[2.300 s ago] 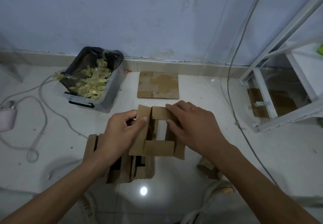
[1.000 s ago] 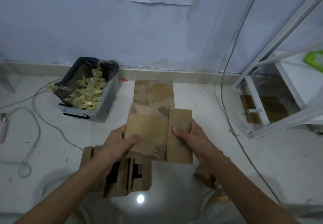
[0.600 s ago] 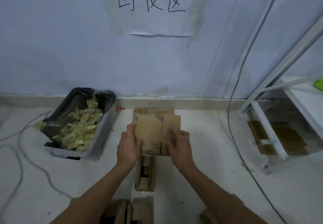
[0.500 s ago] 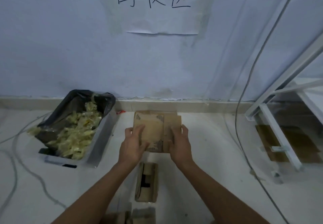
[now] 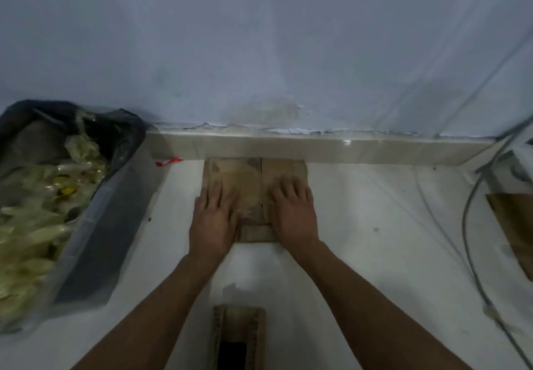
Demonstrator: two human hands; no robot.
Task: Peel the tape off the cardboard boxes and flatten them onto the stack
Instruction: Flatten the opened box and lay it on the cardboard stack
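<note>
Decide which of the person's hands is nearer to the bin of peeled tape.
Left. The left hand presses the flattened cardboard box on the side facing the bin; the right hand presses its far side.

Both hands laid flat, palms down, side by side.

The left hand (image 5: 214, 219) lies with its back to the camera, fingers straight and close together, pointing away from the body toward the wall. The right hand (image 5: 292, 213) mirrors it just beside, fingers extended and slightly spread, with a narrow gap between the two hands. Both bare forearms reach forward from the lower edge of the view, angled inward so the wrists come nearer each other than the elbows. Wrists are roughly straight, in line with the forearms.
</note>
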